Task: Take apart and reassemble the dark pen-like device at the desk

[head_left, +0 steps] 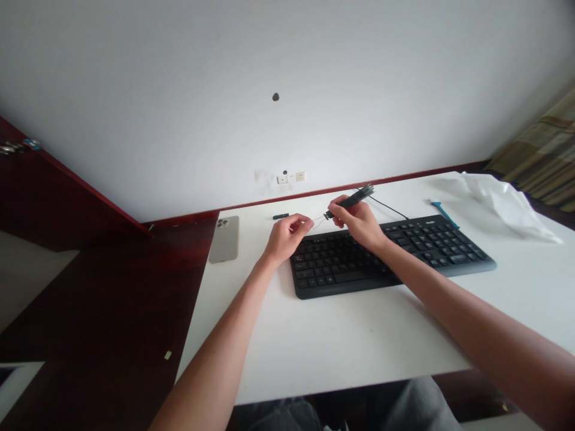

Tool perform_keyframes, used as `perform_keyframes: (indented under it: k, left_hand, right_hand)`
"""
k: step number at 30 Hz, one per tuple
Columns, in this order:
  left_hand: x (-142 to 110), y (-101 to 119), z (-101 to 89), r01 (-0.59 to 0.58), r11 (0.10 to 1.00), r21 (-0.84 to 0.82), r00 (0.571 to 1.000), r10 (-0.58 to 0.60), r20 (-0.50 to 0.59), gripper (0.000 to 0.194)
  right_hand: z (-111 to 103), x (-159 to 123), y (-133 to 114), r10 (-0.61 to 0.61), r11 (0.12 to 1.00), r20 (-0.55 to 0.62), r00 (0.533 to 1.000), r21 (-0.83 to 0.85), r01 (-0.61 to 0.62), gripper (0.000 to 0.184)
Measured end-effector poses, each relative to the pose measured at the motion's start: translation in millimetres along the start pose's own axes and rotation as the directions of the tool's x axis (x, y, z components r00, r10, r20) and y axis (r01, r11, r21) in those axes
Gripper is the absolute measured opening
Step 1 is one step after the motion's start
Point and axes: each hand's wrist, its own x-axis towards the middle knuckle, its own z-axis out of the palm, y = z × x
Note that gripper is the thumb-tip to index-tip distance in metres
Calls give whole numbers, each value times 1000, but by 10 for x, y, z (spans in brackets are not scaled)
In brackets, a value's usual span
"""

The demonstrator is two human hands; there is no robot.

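Observation:
My right hand (354,218) is closed around a slim black brush (354,199), tilted with its bristle-like end up and to the right. Thin wire prongs (318,220) stick out of its lower left end. At the tips of those wires my left hand (290,233) pinches with thumb and fingers; whether anything else is between them is too small to tell. Both hands are over the far left part of a black keyboard (359,277), which lies below them on the white table (350,341).
A small black piece (281,216) lies behind my left hand. A phone (224,239) lies face down at the table's left edge. Behind the keyboard are its cable (386,206) and a blue tool (444,214). A white plastic bag (507,203) covers the back right.

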Motion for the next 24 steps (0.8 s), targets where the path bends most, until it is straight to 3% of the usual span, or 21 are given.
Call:
perform_keyframes:
  k: [4,8,13,17,24]
  left_hand:
    - [-16,-26,-10,-31,978,206,999,38,-29,21]
    - [-25,-19,-15,-68,951,302,998,61,33,11]
    - [-26,-12,-57,-89,940,330,993,57,106,14]
    - [-25,-28,-89,-89,950,300,978,26,208,12]
    - [-31,9,-64,-91,954,286,969,18,246,8]
  right_hand:
    - [-41,34,109,-31,997,-34,999,-76,28,30]
    - [-64,60,163,6,998,-21,1000,-58,-7,29]
    - [-54,53,101,2,1000,-24,1000,-18,-2,29]
    - [-30,7,20,-5,1000,61,998,9,5,32]
    - [34,-84,-69,-32,976,135,990,-211,60,25]
